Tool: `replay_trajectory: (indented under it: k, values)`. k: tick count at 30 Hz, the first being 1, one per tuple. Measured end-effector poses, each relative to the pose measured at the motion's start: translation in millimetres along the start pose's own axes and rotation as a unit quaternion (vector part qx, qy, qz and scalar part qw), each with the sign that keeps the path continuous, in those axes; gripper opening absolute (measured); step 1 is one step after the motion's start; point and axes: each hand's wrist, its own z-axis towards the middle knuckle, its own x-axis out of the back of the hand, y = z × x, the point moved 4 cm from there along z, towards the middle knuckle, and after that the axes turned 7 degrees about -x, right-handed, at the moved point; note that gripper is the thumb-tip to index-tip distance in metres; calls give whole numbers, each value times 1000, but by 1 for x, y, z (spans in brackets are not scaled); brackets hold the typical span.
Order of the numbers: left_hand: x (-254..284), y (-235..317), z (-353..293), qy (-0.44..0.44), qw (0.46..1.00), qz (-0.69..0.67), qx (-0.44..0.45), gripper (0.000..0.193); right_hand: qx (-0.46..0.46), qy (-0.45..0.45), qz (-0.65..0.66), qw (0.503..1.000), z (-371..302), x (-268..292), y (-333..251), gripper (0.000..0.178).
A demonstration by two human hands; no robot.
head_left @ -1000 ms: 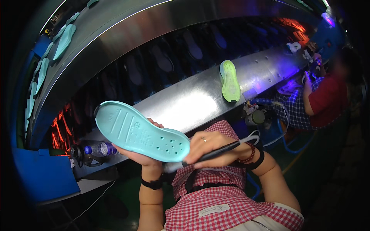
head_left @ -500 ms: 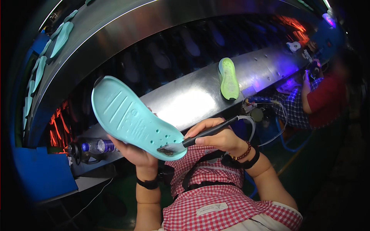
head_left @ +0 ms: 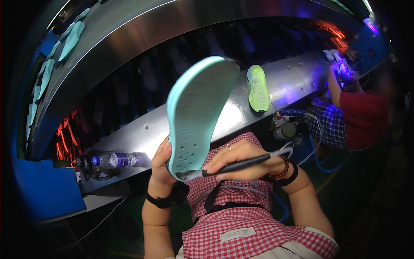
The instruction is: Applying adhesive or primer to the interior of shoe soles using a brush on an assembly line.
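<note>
My left hand (head_left: 160, 162) grips the lower end of a mint-green shoe sole (head_left: 196, 112), held upright in front of me with its holed face toward me. My right hand (head_left: 241, 159) holds a thin black brush (head_left: 235, 166) like a pen, its tip touching a dark smear at the sole's bottom end. Both wrists wear dark bands. A red-and-white checked apron (head_left: 241, 224) covers my lap below the hands.
A curved steel conveyor shelf (head_left: 129, 136) runs across ahead, with a lime-green sole (head_left: 258, 88) standing on it and a plastic bottle (head_left: 114, 160) at left. More mint soles (head_left: 71, 36) lie on the hood at upper left. A person in red (head_left: 360, 118) works at right.
The sole has swung from lying tilted leftward to standing upright. My right hand with the brush has moved to the sole's lower end and now touches it.
</note>
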Motion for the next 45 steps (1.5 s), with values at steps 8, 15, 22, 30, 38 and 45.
replay_trajectory:
  k: [8,15,22,30,38,45]
  values:
    - [-12,6,-4,-78,981,40,173,63,57,-114,-70,989,4,6,-13,18]
    - [4,10,-18,-42,970,37,235,64,73,-139,-96,983,2,20,-33,18]
    - [24,18,-32,4,983,24,183,62,27,-120,-80,989,-10,29,-22,17]
    - [43,30,-39,59,990,5,129,67,54,-40,-38,997,-17,29,-1,23]
    - [29,48,-43,139,989,-11,49,65,53,-20,-88,994,-24,21,7,21]
    - [23,-22,3,-77,968,-235,-45,78,-1,126,-48,991,-10,10,10,23]
